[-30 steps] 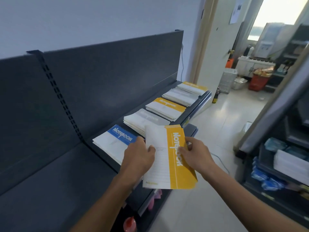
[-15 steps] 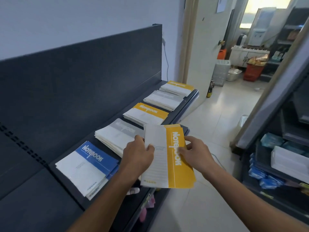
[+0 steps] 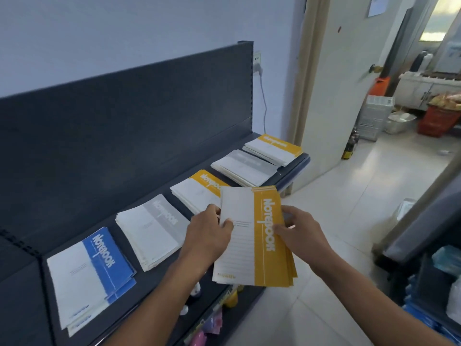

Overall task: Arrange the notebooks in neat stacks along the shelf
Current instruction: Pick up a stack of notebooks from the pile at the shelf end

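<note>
I hold a small bundle of yellow-and-white notebooks [image 3: 254, 240] in front of the dark shelf [image 3: 159, 283], just off its front edge. My left hand [image 3: 209, 236] grips the bundle's left edge and my right hand [image 3: 299, 231] grips its right edge. On the shelf lie several stacks in a row: a blue stack [image 3: 87, 275] nearest, a grey stack [image 3: 152, 231], a yellow stack [image 3: 197, 191] partly hidden behind the held bundle, another grey stack [image 3: 244, 168], and a yellow stack [image 3: 274, 148] at the far end.
The shelf's dark back panel [image 3: 124, 126] rises behind the stacks. A lower shelf with small coloured items [image 3: 207, 325] juts out below. An open door [image 3: 331, 96], white baskets [image 3: 374, 116] and a red basket [image 3: 436, 121] stand beyond on the tiled floor. Another rack [image 3: 436, 270] is at my right.
My view has swung right along the shelf, so the stacks have slid left in frame. The held bundle and both hands keep the same grip.
</note>
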Motion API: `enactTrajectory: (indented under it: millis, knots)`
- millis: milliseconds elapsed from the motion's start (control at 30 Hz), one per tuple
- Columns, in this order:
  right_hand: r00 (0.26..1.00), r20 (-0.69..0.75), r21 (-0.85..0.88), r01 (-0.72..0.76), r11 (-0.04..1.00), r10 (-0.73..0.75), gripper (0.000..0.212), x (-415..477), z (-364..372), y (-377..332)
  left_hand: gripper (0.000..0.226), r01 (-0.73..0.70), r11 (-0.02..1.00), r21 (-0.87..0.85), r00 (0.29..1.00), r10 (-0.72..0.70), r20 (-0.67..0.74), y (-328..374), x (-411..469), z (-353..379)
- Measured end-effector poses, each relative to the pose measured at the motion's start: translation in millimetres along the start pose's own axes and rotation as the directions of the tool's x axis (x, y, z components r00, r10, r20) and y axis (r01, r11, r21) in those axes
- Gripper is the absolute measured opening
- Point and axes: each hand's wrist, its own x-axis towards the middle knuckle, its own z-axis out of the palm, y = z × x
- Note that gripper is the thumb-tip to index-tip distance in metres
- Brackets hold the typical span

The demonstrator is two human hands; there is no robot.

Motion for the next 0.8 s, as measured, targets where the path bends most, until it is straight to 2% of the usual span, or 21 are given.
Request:
enactTrajectory:
  millis: [100, 367, 633, 700, 767, 800]
  knots:
    - [0.999, 0.044, -0.006, 0.024, 1.0, -0.024, 0.039, 37.2, 0.2, 0.1, 0.022, 0.061, 0.998, -0.02, 0.997, -0.062, -0.035, 0.2, 23.5, 9.1]
    - [0.978, 0.183, -0.145, 0.126, 0.981, -0.098, 0.029, 153.4, 21.1, -15.5, 0.023, 0.216, 0.975, -0.044, 0.971, -0.22, -0.093, -18.2, 104.4, 30.9]
    - [0.907, 0.381, -0.316, 0.309, 0.897, -0.178, 0.046, 240.3, 75.6, -51.8, 0.025, 0.408, 0.913, -0.024, 0.884, -0.401, -0.238, -48.8, 156.4, 29.7]
    - [0.88, 0.421, -0.36, 0.386, 0.85, -0.221, 0.034, 254.3, 89.9, -59.2, 0.027, 0.447, 0.893, -0.053, 0.852, -0.442, -0.281, -55.5, 162.3, 29.2]
    - [0.857, 0.447, -0.399, 0.446, 0.801, -0.255, 0.008, 265.3, 101.2, -65.8, 0.029, 0.48, 0.874, -0.072, 0.818, -0.476, -0.322, -62.0, 164.9, 29.5]
    - [0.851, 0.456, -0.402, 0.459, 0.792, -0.261, 0.007, 270.0, 106.5, -68.5, 0.029, 0.492, 0.867, -0.076, 0.806, -0.487, -0.337, -64.6, 165.1, 29.6]
